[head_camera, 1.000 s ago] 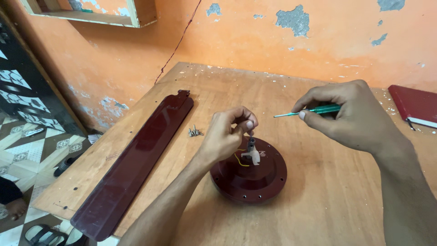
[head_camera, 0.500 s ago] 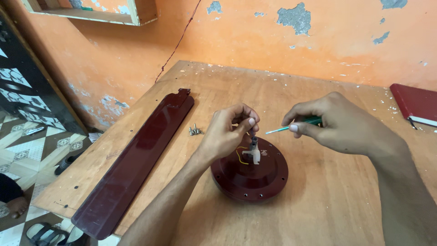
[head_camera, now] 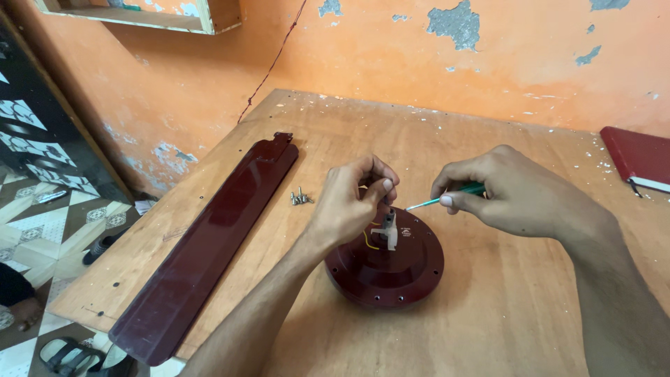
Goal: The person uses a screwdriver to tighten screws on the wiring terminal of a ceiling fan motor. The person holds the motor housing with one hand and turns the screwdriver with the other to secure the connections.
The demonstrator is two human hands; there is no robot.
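A round dark red fan motor housing (head_camera: pixel 391 269) lies on the wooden table (head_camera: pixel 488 321). A small white part (head_camera: pixel 388 231) with yellow wires stands at its centre. My left hand (head_camera: pixel 352 202) pinches the top of that centre post, fingers closed on it. My right hand (head_camera: pixel 506 192) holds a green-handled screwdriver (head_camera: pixel 447 197), its metal tip pointing left toward the post and almost at my left fingertips.
A long dark red fan blade (head_camera: pixel 209 237) lies along the table's left side. A few loose screws (head_camera: pixel 301 198) sit between blade and housing. A red book (head_camera: pixel 638 157) lies at the far right. An orange wall stands behind; the floor drops off at left.
My right hand has come down and to the left, bringing the screwdriver tip close to the centre post. My left hand stays on the post.
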